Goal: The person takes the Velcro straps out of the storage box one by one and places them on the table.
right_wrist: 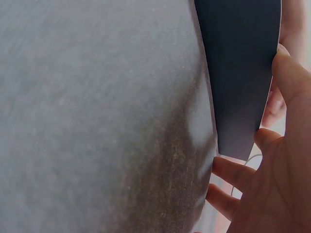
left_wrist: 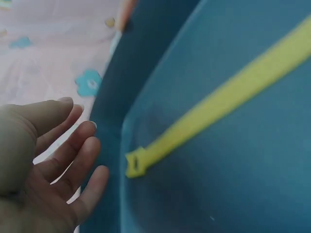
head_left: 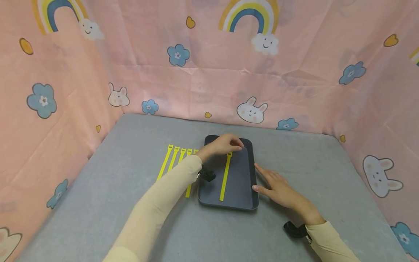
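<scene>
A dark grey rectangular tray [head_left: 242,182] lies on the table, with one yellow hook-and-loop cable tie [head_left: 225,178] flat on its floor, slotted head toward the far end. Above the tray's far part is my left hand [head_left: 226,144]; in the left wrist view its fingers [left_wrist: 80,165] are loosely bent with nothing between them, apart from the tie's head [left_wrist: 136,162]. My right hand [head_left: 278,187] rests at the tray's right side, thumb and fingertips touching the rim. The right wrist view shows the thumb [right_wrist: 291,73] on the edge of the tray wall [right_wrist: 240,77].
Several more yellow cable ties [head_left: 164,162] lie side by side left of the tray, partly hidden by my left sleeve [head_left: 163,203]. A pink patterned curtain [head_left: 209,83] stands around the grey table [head_left: 307,156]. A black wrist device [head_left: 294,230] is by my right wrist.
</scene>
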Demonstrator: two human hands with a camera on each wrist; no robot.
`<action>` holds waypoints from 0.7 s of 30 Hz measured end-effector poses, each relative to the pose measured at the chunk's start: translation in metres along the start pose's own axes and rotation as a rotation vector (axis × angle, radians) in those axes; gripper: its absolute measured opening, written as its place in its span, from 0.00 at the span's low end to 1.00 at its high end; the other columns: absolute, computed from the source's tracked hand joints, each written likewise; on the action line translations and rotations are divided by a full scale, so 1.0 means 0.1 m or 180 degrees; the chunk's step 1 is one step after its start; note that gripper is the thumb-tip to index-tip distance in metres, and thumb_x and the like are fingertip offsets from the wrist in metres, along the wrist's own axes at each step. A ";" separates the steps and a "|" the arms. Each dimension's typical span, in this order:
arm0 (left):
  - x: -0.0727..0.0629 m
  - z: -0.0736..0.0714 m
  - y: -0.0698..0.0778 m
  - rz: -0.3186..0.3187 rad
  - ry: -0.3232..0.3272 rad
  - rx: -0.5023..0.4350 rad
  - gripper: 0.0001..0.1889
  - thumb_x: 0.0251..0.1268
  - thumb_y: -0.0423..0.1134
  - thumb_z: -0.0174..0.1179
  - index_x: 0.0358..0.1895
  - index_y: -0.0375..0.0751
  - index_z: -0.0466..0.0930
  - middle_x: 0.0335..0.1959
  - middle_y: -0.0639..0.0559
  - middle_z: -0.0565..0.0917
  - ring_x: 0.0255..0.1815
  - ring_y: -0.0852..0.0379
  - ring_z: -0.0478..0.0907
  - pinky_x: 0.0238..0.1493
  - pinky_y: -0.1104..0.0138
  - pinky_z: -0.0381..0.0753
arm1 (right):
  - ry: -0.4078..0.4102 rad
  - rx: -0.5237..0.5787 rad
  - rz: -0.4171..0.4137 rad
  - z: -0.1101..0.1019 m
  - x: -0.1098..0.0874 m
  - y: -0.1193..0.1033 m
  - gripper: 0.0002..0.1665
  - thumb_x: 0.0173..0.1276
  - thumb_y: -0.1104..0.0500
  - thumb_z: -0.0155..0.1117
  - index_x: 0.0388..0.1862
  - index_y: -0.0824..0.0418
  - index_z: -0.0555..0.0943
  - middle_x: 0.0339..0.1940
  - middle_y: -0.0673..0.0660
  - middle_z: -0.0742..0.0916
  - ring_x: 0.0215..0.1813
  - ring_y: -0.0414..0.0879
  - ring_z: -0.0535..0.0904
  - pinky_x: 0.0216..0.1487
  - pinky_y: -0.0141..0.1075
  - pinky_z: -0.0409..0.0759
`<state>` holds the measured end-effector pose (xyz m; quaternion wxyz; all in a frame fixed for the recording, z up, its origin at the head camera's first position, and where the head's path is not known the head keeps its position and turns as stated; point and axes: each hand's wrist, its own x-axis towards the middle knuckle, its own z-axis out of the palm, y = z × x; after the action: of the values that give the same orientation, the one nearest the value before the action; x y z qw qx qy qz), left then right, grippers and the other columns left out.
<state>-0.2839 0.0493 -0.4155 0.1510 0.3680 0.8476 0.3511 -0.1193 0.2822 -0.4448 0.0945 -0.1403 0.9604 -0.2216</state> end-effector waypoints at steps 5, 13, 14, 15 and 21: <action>-0.01 0.03 -0.21 -0.0090 0.0078 -0.0016 0.13 0.71 0.38 0.59 0.55 0.41 0.84 0.54 0.47 0.86 0.57 0.52 0.82 0.58 0.65 0.81 | -0.0010 -0.0009 0.0021 0.01 0.01 0.00 0.47 0.72 0.33 0.52 0.82 0.44 0.46 0.78 0.67 0.64 0.76 0.72 0.57 0.67 0.74 0.53; -0.06 0.04 -0.38 -0.0299 0.0053 -0.0233 0.14 0.68 0.33 0.61 0.55 0.43 0.84 0.53 0.46 0.86 0.54 0.52 0.83 0.51 0.67 0.82 | -0.0010 0.0012 0.0032 0.01 0.01 -0.01 0.47 0.72 0.34 0.53 0.82 0.44 0.46 0.78 0.68 0.64 0.76 0.72 0.56 0.67 0.74 0.53; -0.06 0.03 -0.38 -0.0301 0.0043 -0.0249 0.14 0.68 0.32 0.61 0.55 0.43 0.84 0.53 0.46 0.86 0.54 0.52 0.83 0.51 0.67 0.82 | -0.0004 0.0012 0.0026 0.01 0.01 -0.01 0.47 0.72 0.34 0.53 0.82 0.44 0.46 0.78 0.68 0.64 0.76 0.72 0.57 0.67 0.74 0.54; -0.06 0.03 -0.39 -0.0305 0.0032 -0.0269 0.14 0.68 0.32 0.62 0.55 0.43 0.84 0.53 0.46 0.86 0.54 0.52 0.83 0.51 0.66 0.82 | 0.0001 0.0011 0.0022 0.01 0.01 -0.01 0.47 0.72 0.34 0.53 0.82 0.45 0.46 0.78 0.68 0.64 0.76 0.72 0.57 0.67 0.74 0.54; -0.05 0.05 -0.41 -0.0310 -0.0023 -0.0230 0.16 0.65 0.32 0.65 0.55 0.45 0.84 0.52 0.46 0.85 0.53 0.53 0.82 0.51 0.67 0.82 | 0.0008 0.0002 0.0028 0.01 0.01 -0.01 0.48 0.72 0.34 0.53 0.82 0.45 0.46 0.78 0.68 0.64 0.76 0.72 0.57 0.67 0.74 0.54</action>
<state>-0.2992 0.0281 -0.4479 0.1842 0.3219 0.8507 0.3724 -0.1198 0.2807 -0.4455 0.0942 -0.1357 0.9610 -0.2216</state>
